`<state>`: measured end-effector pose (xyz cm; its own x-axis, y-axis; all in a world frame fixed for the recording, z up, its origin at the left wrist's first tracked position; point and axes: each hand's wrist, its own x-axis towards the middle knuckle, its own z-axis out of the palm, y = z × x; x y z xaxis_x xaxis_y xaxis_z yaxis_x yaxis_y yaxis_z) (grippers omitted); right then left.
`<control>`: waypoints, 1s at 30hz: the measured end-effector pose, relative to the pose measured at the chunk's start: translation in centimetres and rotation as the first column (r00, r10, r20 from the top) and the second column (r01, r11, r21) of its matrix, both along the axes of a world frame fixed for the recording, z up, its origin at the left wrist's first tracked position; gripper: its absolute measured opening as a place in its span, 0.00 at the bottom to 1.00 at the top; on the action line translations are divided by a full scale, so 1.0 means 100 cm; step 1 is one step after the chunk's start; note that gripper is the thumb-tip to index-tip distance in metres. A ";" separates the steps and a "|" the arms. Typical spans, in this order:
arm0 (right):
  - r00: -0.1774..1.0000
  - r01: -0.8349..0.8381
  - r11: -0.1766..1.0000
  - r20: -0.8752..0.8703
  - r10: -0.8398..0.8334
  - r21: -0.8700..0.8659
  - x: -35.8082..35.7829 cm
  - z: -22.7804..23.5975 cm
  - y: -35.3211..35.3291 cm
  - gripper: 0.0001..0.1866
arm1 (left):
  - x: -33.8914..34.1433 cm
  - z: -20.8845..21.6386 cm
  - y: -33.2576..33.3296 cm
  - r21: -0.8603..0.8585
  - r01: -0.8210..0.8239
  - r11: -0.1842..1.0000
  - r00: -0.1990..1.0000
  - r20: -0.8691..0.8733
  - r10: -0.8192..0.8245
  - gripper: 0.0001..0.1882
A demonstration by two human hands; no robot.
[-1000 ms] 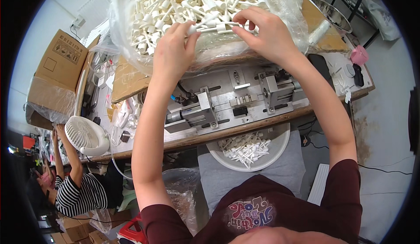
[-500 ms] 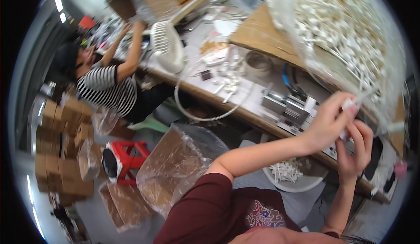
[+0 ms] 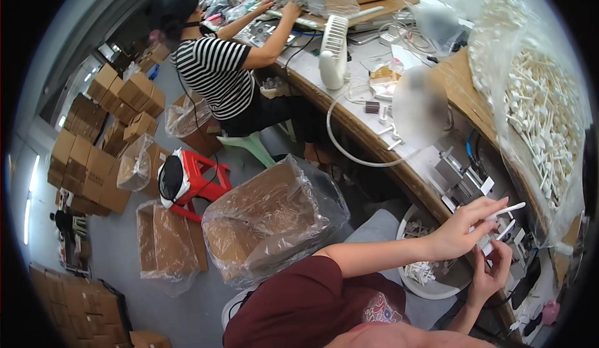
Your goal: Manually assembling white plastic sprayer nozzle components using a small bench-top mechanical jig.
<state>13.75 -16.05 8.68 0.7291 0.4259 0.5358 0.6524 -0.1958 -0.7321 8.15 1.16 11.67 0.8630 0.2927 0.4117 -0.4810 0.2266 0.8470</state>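
My left hand (image 3: 463,228) is closed on a slim white plastic stick (image 3: 513,210), which juts out past its fingertips. Just below, a second white plastic piece (image 3: 505,231) shows between the two hands; which hand carries it is hard to tell. My right hand (image 3: 491,274) is raised close under the left, thumb and fingers pinched at a small white part (image 3: 485,245). Behind the hands on the bench sits a small metal fixture (image 3: 460,172) with a blue hose. Below my left forearm is a white basin (image 3: 430,293) with similar white pieces in it.
A large clear bag (image 3: 543,123) of white stick parts lies on cardboard at the right. A white fan (image 3: 334,51) stands on the bench (image 3: 349,120). A co-worker in a striped shirt (image 3: 212,79) sits at the far left. Lined cartons (image 3: 262,223) and a red stool (image 3: 203,182) occupy the floor.
The view has swung, so the bench, bag and co-worker appear farther right. My hands sit lower in the picture, and the white stick now projects more plainly from my left fingers.
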 end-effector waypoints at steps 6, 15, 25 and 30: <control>0.999 -0.023 1.000 -0.026 0.023 0.006 -0.017 0.002 0.008 0.18 | -0.037 0.007 0.016 -0.015 -0.019 1.000 0.997 -0.070 0.018 0.29; 0.996 -0.032 0.999 -0.086 0.033 0.005 -0.016 -0.011 0.002 0.17 | -0.051 -0.003 0.028 0.243 -0.122 0.962 0.992 0.007 0.124 0.17; 0.959 0.069 0.990 -0.282 -0.032 0.121 0.001 -0.018 -0.002 0.16 | -0.028 -0.020 0.023 0.341 -0.099 0.935 0.986 -0.095 0.139 0.22; 0.994 0.088 0.993 -0.051 -0.092 -0.081 0.012 -0.002 -0.004 0.18 | -0.014 -0.018 0.030 0.546 -0.182 0.818 0.976 0.003 0.216 0.20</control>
